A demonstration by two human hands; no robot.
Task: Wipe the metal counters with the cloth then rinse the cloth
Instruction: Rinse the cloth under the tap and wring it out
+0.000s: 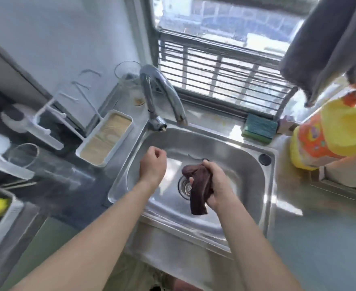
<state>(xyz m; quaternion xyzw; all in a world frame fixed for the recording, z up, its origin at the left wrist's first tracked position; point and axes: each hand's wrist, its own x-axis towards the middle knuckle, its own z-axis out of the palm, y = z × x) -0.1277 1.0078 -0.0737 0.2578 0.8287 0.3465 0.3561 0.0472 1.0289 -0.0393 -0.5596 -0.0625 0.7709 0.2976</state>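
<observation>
A dark brown cloth (198,185) hangs bunched over the steel sink (242,181), above the drain (186,187). My right hand (219,185) grips it from the right side. My left hand (153,164) hovers over the sink's left part, fingers curled with nothing in them, just below the chrome faucet (164,97). No water is seen running from the spout. The metal counter (320,223) stretches to the right of the sink.
A green-blue sponge (259,128) lies behind the sink. A yellow and orange bottle (328,135) stands at right, under a grey hanging towel (328,43). At left are a white tray (105,141), a glass (128,80) and a white rack (51,122).
</observation>
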